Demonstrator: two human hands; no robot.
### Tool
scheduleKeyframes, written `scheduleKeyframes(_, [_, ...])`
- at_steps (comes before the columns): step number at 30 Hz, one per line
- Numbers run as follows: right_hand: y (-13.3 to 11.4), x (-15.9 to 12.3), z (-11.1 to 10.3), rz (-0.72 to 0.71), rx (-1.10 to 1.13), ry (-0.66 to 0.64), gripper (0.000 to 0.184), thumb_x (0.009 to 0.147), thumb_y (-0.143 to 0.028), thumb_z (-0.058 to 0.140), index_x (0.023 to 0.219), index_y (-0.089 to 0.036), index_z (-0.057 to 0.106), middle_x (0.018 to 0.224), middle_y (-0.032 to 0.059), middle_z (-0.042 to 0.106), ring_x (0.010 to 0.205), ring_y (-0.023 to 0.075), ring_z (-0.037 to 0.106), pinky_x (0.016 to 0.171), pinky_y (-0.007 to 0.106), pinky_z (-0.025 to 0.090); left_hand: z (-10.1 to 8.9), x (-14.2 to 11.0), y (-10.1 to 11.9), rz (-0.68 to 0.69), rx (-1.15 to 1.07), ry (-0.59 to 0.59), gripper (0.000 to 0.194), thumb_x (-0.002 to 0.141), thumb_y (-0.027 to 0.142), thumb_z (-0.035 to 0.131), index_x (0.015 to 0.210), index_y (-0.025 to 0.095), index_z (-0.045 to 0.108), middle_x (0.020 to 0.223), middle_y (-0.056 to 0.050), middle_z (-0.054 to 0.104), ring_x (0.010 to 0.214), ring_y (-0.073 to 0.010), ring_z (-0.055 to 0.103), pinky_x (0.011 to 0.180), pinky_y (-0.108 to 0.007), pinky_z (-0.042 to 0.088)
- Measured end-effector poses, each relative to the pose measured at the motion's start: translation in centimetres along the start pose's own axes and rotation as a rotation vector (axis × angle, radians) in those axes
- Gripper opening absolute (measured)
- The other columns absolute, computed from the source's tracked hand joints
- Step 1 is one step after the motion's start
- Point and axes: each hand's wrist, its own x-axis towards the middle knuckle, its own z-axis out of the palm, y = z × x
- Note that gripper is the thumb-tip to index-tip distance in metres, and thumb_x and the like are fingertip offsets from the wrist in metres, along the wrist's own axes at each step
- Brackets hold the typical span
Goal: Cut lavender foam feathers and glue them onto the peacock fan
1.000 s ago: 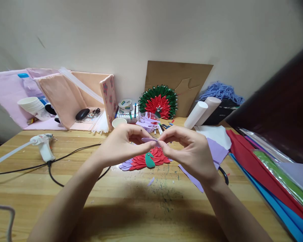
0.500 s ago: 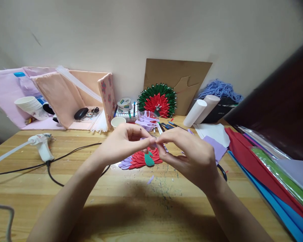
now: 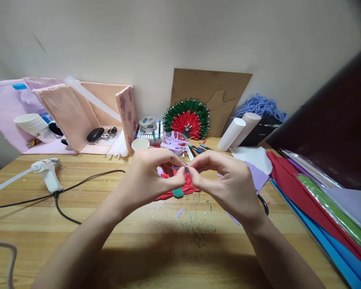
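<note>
My left hand [image 3: 152, 172] and my right hand [image 3: 224, 178] meet over the middle of the table, thumbs and fingertips pinched together. Between them they hold a small purple piece [image 3: 177, 168], perhaps felt or foam sheet, mostly covered by the fingers. Below and behind the hands lies a fan of red petals [image 3: 190, 185] with a green leaf-like shape [image 3: 178, 193] on it; my hands cover much of it. A purple scrap [image 3: 179, 212] rests on the wood just in front.
A white hot glue gun [image 3: 49, 176] with its black cord is at left. Behind stand a peach box [image 3: 63, 116], a paper cup [image 3: 140, 145], a red-and-green petal fan [image 3: 187, 120] and cardboard [image 3: 198, 86]. White rolls [image 3: 233, 132] and red sheets [image 3: 284, 176] are at right.
Both thumbs have straightened and come side by side on the purple piece. My left hand has shifted slightly right, covering the purple edge of the petal fan.
</note>
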Motion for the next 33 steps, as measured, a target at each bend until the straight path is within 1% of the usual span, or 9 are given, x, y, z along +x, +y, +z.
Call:
scheduleKeyframes(7, [0.3, 0.1, -0.3, 0.082, 0.026, 0.008, 0.002, 0.072, -0.014, 0.061, 0.070, -0.016, 0.061, 0.065, -0.0009, 0.063, 0.057, 0.0092, 0.058, 0.056, 0.021, 0.050, -0.9, 0.2, -0.5, -0.014, 0.071, 0.058, 0.009, 0.068, 0.012, 0.060, 0.061, 0.015, 0.064, 0.055, 0.002, 0.062, 0.049, -0.0070, 0.053, 0.047, -0.018, 0.045])
scheduleKeyframes(9, [0.4, 0.3, -0.4, 0.126, 0.054, -0.003, 0.003, 0.072, -0.016, 0.061, 0.069, -0.016, 0.060, 0.064, -0.0005, 0.063, 0.057, 0.0096, 0.058, 0.055, 0.021, 0.049, -1.2, 0.2, -0.6, -0.016, 0.058, 0.120, 0.007, 0.071, 0.014, 0.060, 0.067, 0.016, 0.065, 0.061, 0.000, 0.066, 0.053, -0.0081, 0.057, 0.050, -0.018, 0.048])
scheduleKeyframes(11, [0.7, 0.5, -0.5, 0.173, 0.096, -0.019, 0.003, 0.071, -0.016, 0.061, 0.068, -0.015, 0.060, 0.064, -0.0002, 0.063, 0.058, 0.0099, 0.058, 0.056, 0.022, 0.049, -1.2, 0.2, -0.6, 0.017, 0.037, 0.153, 0.010, 0.073, 0.017, 0.060, 0.080, 0.016, 0.067, 0.074, -0.002, 0.070, 0.063, -0.0098, 0.062, 0.059, -0.020, 0.051])
scheduleKeyframes(14, [0.8, 0.8, -0.6, 0.245, 0.185, -0.068, 0.003, 0.071, -0.017, 0.062, 0.069, -0.015, 0.062, 0.065, 0.0006, 0.063, 0.059, 0.0104, 0.059, 0.056, 0.022, 0.049, -0.9, 0.2, -0.6, 0.165, 0.047, 0.062, 0.022, 0.074, 0.019, 0.062, 0.096, 0.019, 0.066, 0.088, -0.004, 0.071, 0.074, -0.0119, 0.064, 0.068, -0.024, 0.053])
scheduleKeyframes(17, [0.8, 1.0, -0.8, 0.310, 0.261, -0.116, 0.006, 0.070, -0.020, 0.063, 0.069, -0.014, 0.063, 0.066, 0.0017, 0.064, 0.059, 0.0106, 0.059, 0.055, 0.022, 0.049, -0.5, 0.1, -0.7, 0.284, 0.098, -0.026, 0.021, 0.077, 0.018, 0.060, 0.096, 0.022, 0.067, 0.088, -0.003, 0.071, 0.076, -0.0115, 0.064, 0.067, -0.023, 0.052])
scheduleKeyframes(21, [0.8, 1.2, -1.1, 0.338, 0.330, -0.166, 0.010, 0.071, -0.024, 0.065, 0.070, -0.014, 0.064, 0.065, 0.0016, 0.063, 0.059, 0.0100, 0.058, 0.055, 0.022, 0.049, -0.4, 0.0, -0.8, 0.321, 0.160, -0.006, 0.021, 0.078, 0.017, 0.059, 0.097, 0.021, 0.066, 0.084, -0.004, 0.070, 0.072, -0.0110, 0.063, 0.063, -0.022, 0.050])
scheduleKeyframes(28, [0.8, 1.2, -1.2, 0.312, 0.330, -0.215, 0.017, 0.074, -0.031, 0.063, 0.071, -0.014, 0.062, 0.066, 0.0019, 0.062, 0.059, 0.0104, 0.057, 0.053, 0.022, 0.048, -0.7, 0.0, -0.8, 0.349, 0.228, 0.019, 0.017, 0.078, 0.017, 0.060, 0.093, 0.018, 0.066, 0.081, -0.003, 0.068, 0.070, -0.0094, 0.061, 0.062, -0.020, 0.048])
scheduleKeyframes(30, [0.6, 1.0, -1.2, 0.246, 0.273, -0.193, 0.015, 0.075, -0.030, 0.062, 0.074, -0.015, 0.061, 0.069, 0.0019, 0.062, 0.062, 0.0109, 0.058, 0.056, 0.023, 0.048, -0.6, 0.0, -0.8, 0.355, 0.226, 0.043, 0.014, 0.077, 0.017, 0.060, 0.090, 0.018, 0.066, 0.080, -0.003, 0.067, 0.069, -0.0094, 0.061, 0.061, -0.020, 0.048])
scheduleKeyframes(33, [0.2, 0.7, -1.2, 0.065, 0.125, -0.094, 0.008, 0.076, -0.023, 0.061, 0.081, -0.018, 0.061, 0.078, 0.0020, 0.064, 0.070, 0.0123, 0.060, 0.064, 0.026, 0.050, -0.6, 0.0, -0.7, 0.329, 0.234, 0.058, 0.011, 0.077, 0.019, 0.060, 0.087, 0.019, 0.066, 0.078, -0.002, 0.068, 0.069, -0.0103, 0.061, 0.062, -0.021, 0.049])
